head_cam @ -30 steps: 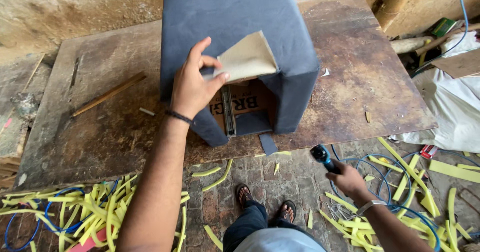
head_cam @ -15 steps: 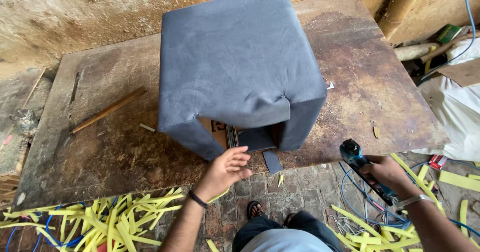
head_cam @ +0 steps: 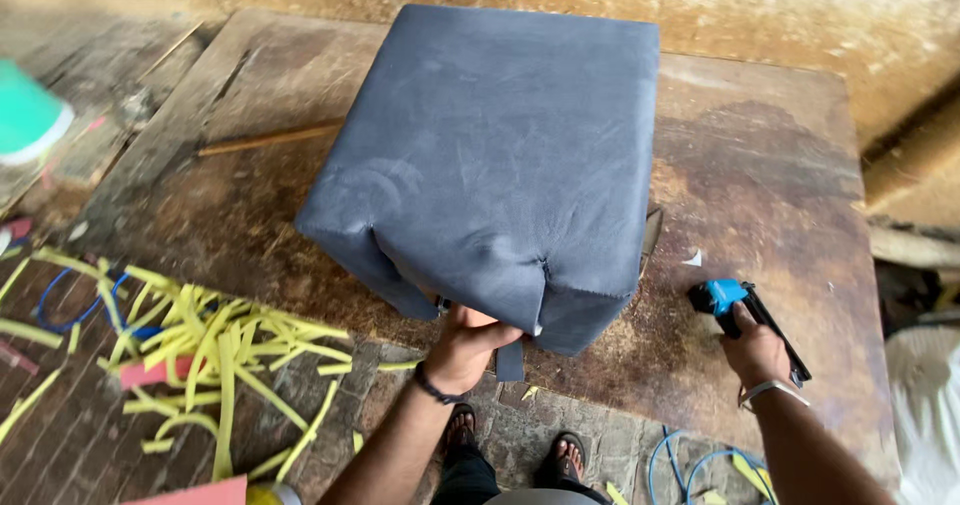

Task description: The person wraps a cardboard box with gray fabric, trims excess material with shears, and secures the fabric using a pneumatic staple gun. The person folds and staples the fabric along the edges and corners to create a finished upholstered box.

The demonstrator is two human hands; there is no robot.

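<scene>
The left hand (head_cam: 465, 345) reaches under the near bottom edge of the blue-grey upholstered cube (head_cam: 490, 165), its fingers curled up and tucked out of sight beneath the fabric, thumb side against the cloth, so it grips that lower edge rather than lying flat. A dark band sits on its wrist. The right hand (head_cam: 755, 350) is closed around the handle of a blue and black staple gun (head_cam: 745, 315), which rests on the counter (head_cam: 780, 195) at about four o'clock from the cube and well apart from it; a pale bangle circles that wrist. The gun's long axis runs from ten o'clock to four o'clock, its blue head at the ten o'clock end, towards the cube. The cube stands in the middle of the worn wooden counter, turned so that one corner comes towards six o'clock, with a stitched fold of fabric at that near corner and a short loose strip (head_cam: 510, 360) hanging just beside the left hand. A thin wooden stick (head_cam: 265, 140) lies on the counter at nine o'clock from the cube. On the brick floor at seven to eight o'clock lies a heap of yellow foam strips (head_cam: 210, 340), and sandalled feet (head_cam: 515, 445) show at six o'clock.
</scene>
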